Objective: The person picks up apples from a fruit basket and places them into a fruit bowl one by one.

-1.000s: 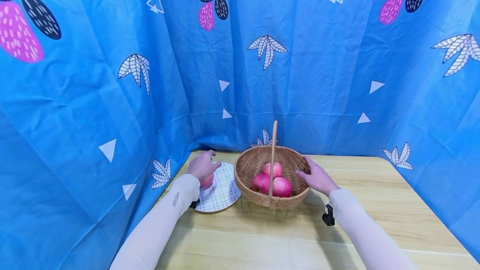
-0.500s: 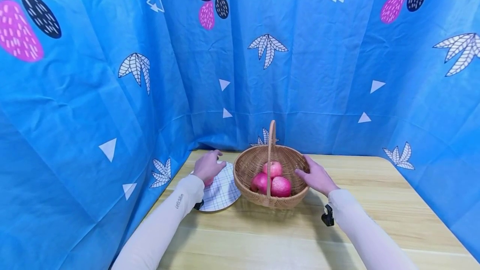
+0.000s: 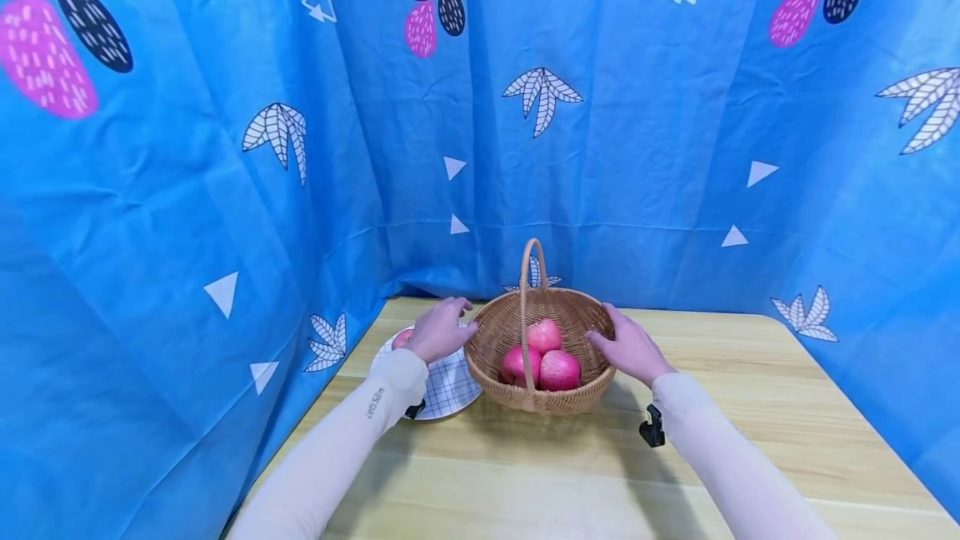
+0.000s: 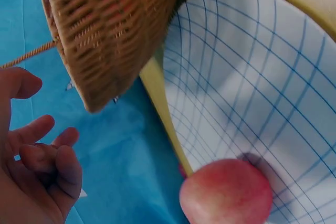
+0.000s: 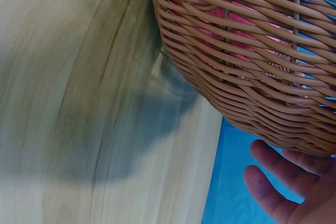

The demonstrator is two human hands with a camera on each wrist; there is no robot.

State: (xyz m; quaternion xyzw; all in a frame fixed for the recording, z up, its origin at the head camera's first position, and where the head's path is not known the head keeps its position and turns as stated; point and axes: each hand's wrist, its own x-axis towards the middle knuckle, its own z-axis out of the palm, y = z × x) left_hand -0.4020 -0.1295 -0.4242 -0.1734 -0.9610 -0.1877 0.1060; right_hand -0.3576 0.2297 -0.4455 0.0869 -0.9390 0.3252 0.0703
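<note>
A wicker basket (image 3: 491,344) with an arched handle stands on the table. Three red apples (image 3: 559,371) lie in it. My right hand (image 3: 636,348) holds the basket's right rim, thumb inside and fingers outside along the weave. To the left, a round white plate (image 3: 450,386) with blue grid lines bears another apple (image 4: 227,192), half hidden behind my left hand in the head view. That left hand (image 3: 442,330) hovers above the plate, close to the basket's left rim. Its fingers curl loosely around nothing, with a gap to the wicker in the left wrist view.
A light wooden table (image 3: 480,473) stretches toward the viewer and to the right. Blue patterned curtains (image 3: 600,148) hang behind it and along both sides. The plate's right edge lies close to the basket.
My left hand has moved right, off the apple on the plate and toward the basket. The basket's handle has swung leftward as the basket turns slightly; the right hand stays on the rim.
</note>
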